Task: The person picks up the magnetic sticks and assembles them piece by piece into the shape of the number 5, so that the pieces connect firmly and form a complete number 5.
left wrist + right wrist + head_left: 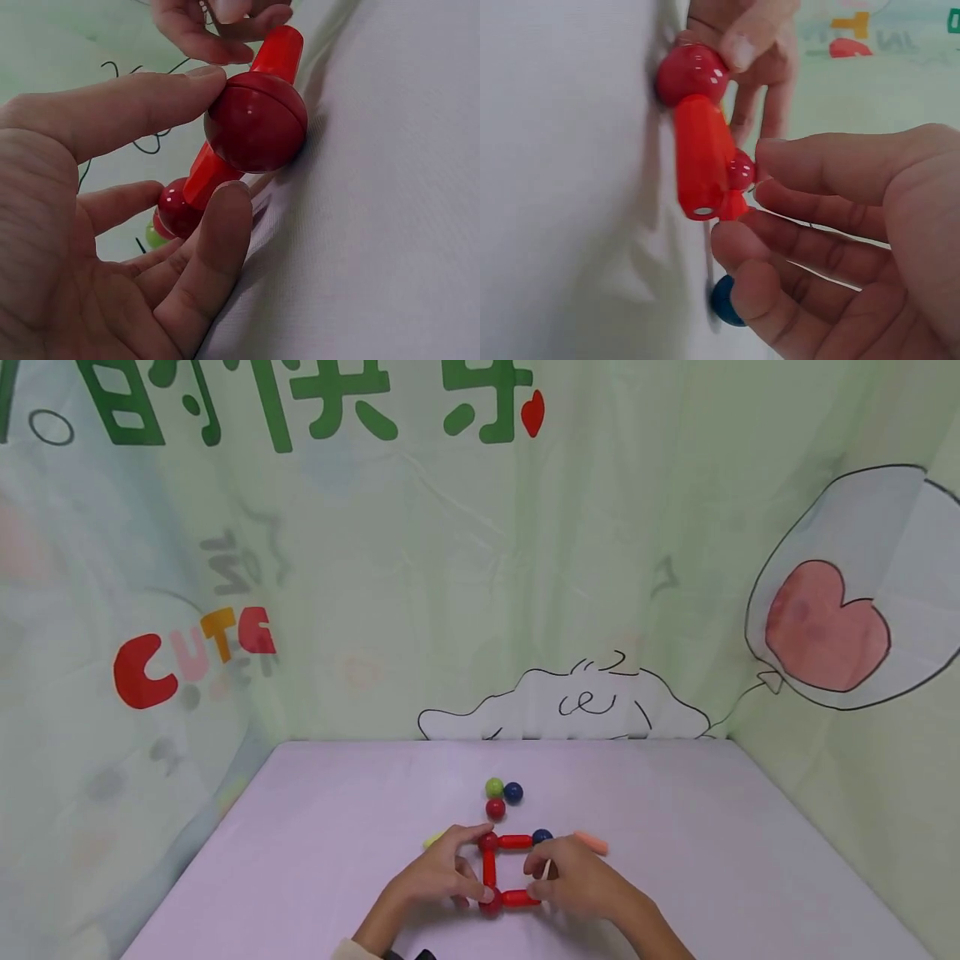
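A U-shaped piece of red rods and balls lies on the table. Its left rod (pixel 489 868) joins a near red ball (pixel 491 902) to a far red ball (pixel 487 842). The far rod (pixel 515 842) runs from there to a dark blue ball (pixel 542 837). My left hand (pixel 438 864) steadies that left side, thumb on the near ball and a finger at the far one. Beside the free end of the near rod (pixel 701 161), where a silvery tip shows, my right hand (pixel 581 877) has its fingers loosely bent, with nothing seen between them.
Beyond the piece sit a loose green ball (pixel 494 787), a blue ball (pixel 513 792) and a red ball (pixel 496 809). An orange rod (pixel 592 842) lies behind my right hand. Something yellow (pixel 432 839) shows partly behind my left hand. Printed curtains (pixel 480 568) hang around the table.
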`<state>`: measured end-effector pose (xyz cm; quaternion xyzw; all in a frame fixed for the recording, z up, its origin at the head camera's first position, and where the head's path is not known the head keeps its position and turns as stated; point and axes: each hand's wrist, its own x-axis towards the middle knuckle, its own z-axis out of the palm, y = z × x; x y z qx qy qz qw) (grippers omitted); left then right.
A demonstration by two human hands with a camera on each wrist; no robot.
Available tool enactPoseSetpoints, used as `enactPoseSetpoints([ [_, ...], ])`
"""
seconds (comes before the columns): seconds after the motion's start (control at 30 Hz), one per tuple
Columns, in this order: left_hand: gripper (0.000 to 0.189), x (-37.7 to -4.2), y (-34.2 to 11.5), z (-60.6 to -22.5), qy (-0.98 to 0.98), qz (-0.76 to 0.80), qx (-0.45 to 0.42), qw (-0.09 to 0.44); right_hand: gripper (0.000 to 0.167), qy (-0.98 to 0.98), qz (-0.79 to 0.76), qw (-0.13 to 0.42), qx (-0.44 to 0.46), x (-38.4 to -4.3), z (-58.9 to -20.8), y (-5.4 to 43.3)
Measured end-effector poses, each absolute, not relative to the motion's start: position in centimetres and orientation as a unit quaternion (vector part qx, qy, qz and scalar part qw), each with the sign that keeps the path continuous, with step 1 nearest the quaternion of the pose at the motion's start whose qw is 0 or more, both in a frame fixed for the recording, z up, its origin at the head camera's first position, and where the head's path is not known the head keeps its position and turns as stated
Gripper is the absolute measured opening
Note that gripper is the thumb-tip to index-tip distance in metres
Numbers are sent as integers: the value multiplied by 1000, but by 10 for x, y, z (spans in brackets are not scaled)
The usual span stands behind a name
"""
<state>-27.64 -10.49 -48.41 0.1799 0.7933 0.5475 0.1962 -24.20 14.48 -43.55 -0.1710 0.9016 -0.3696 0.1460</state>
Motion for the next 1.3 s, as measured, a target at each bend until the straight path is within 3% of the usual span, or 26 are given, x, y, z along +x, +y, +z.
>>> enactPoseSetpoints([
  [0.27,80,-276,-105,-485,774,570,187,203,14,913,-364,39,-181,-261,-433,142],
  [0.5,82,-276,-105,-485,771,579,174,200,18,934,-321,-15,-152,-287,-433,128],
  [0.9,81,-273,-106,-486,778,577,153,195,45,961,-194,-8,-197,-313,-435,112],
  [1.3,80,-273,-106,-488,757,602,162,198,40,968,-148,31,-199,-323,-444,95],
])
